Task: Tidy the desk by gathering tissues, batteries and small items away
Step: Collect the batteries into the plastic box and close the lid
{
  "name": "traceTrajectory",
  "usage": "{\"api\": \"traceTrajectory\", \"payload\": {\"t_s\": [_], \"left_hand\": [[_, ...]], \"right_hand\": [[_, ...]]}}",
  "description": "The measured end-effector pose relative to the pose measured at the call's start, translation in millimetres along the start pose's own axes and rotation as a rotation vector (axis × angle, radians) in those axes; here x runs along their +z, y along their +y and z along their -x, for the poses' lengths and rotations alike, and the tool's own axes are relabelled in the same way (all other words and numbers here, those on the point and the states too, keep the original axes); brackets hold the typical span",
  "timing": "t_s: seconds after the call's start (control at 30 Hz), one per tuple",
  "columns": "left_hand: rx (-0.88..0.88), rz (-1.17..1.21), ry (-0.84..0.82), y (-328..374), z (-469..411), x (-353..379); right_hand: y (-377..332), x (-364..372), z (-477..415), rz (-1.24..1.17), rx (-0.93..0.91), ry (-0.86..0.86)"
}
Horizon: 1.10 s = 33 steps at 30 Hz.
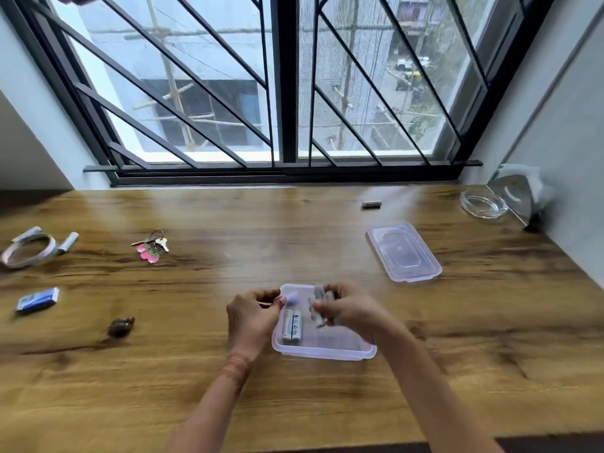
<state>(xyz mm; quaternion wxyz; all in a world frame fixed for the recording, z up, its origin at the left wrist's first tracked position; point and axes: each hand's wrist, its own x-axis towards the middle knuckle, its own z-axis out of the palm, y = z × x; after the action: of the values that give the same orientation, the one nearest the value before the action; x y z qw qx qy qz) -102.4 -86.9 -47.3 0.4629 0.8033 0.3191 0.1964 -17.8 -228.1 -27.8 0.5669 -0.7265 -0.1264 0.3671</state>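
A clear plastic box (327, 349) sits on the wooden desk near the front middle. Two white batteries (292, 326) lie side by side in its left half. My right hand (349, 310) hovers over the box, its fingers closed on more white batteries (318, 308), which are blurred. My left hand (250, 317) grips the box's left rim, thumb and fingers pinched at the far corner. The box's lid (403, 253) lies flat to the right, further back.
A small dark battery (371, 204) lies near the window. Keys with a pink tag (151, 246), a coiled white cable (31, 250), a blue pack (37, 299) and a small brown object (121, 326) are on the left. A glass ashtray (483, 204) and tissue holder (519, 194) stand far right.
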Motion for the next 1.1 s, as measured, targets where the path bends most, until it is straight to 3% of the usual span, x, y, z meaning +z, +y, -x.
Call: {"api": "traceTrajectory", "payload": {"t_s": [0.13, 0.27, 0.5, 0.83, 0.97, 1.1], "left_hand": [[0.000, 0.008, -0.004, -0.2, -0.5, -0.3], [0.016, 0.005, -0.006, -1.8, 0.0, -0.3], [0.023, 0.012, -0.023, -3.5, -0.9, -0.2], [-0.044, 0.029, -0.053, -22.4, -23.3, -2.7], [0.032, -0.142, -0.197, -28.5, -37.9, 0.0], [0.049, -0.167, -0.322, -20.9, -46.2, 0.3]], "right_hand": [[21.7, 19.6, -4.5, 0.510, 0.097, 0.223], [20.0, 33.0, -4.3, 0.352, 0.106, 0.344], [21.7, 28.5, -2.0, 0.564, 0.020, 0.470], [1.4, 9.5, 3.7, 0.536, -0.263, 0.580], [-11.9, -9.8, 1.7, 0.523, -0.331, 0.655], [-17.6, -29.2, -7.4, 0.490, -0.317, 0.673]]}}
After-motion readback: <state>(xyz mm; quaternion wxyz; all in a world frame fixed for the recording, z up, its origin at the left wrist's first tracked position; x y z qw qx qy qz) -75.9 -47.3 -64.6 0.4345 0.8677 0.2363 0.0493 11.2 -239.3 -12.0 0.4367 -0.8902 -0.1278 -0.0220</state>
